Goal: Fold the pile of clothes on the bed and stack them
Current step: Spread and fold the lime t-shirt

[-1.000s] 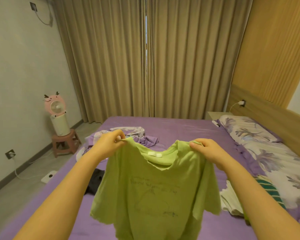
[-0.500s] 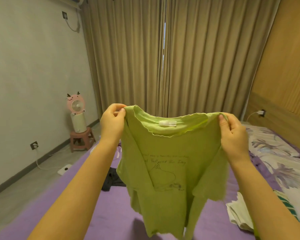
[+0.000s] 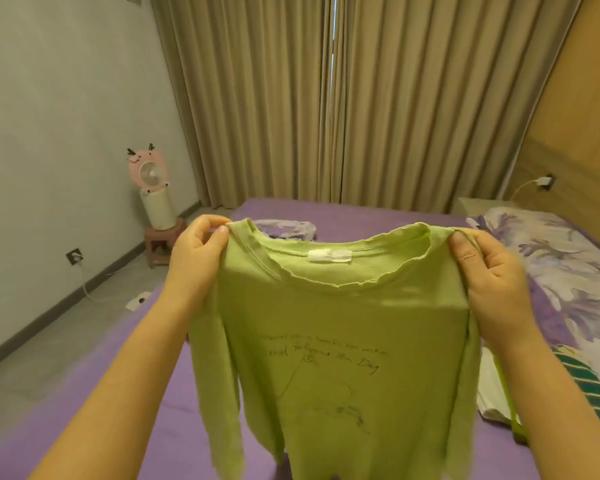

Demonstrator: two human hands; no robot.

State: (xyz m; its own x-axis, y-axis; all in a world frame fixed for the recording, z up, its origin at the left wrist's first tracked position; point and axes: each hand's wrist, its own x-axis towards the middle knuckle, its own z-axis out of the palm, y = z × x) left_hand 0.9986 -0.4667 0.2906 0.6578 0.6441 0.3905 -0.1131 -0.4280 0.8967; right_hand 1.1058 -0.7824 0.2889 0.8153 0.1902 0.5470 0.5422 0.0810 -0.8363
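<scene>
Over the purple bed (image 3: 329, 213), my left hand (image 3: 196, 261) and right hand (image 3: 492, 275) pinch the green shirt (image 3: 340, 327) by its shoulders, so it hangs flat for folding.

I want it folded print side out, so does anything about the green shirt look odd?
Yes. The green shirt, held up by the left hand and right hand at its shoulders, seems inside out: the white neck label faces the camera and the dark print looks faint and mirrored.

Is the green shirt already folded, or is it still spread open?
Spread open. The green shirt hangs at full length above the bed, pinched at its shoulders by the left hand and right hand.
</scene>
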